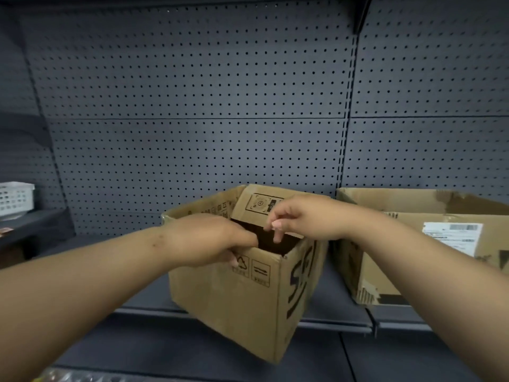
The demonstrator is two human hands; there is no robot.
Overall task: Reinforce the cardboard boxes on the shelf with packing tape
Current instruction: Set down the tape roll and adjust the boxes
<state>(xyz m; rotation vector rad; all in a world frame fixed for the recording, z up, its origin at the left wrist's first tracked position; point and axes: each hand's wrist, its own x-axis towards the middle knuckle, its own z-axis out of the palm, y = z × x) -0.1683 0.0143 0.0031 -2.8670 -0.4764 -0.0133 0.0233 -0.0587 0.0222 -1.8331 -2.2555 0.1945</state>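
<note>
A cardboard box sits low in the view, toward 6 o'clock from centre, on a dark grey shelf. Its near corner juts out past the shelf's front edge and its top is open. The left hand comes in from 8 o'clock and grips the box's near top edge: its fingers are curled round the rim, with the thumb pressed on the front face just beside two printed handling symbols. The right hand reaches in from 4 o'clock and hangs over the dark opening. Its fingers are bent downward, with thumb and forefinger close together near the rim at the box's 3 o'clock side, but I cannot tell whether they pinch anything. At the box's 12 o'clock side a flap stands upright, bearing a printed black mark. Large black lettering runs down the box's right face. At 3 o'clock from this box, near but apart from it, stands a second box, wider, also open, with a white shipping label on its front. Behind both rises a grey pegboard. Far out at 9 o'clock a white slotted basket rests on a neighbouring shelf.
</note>
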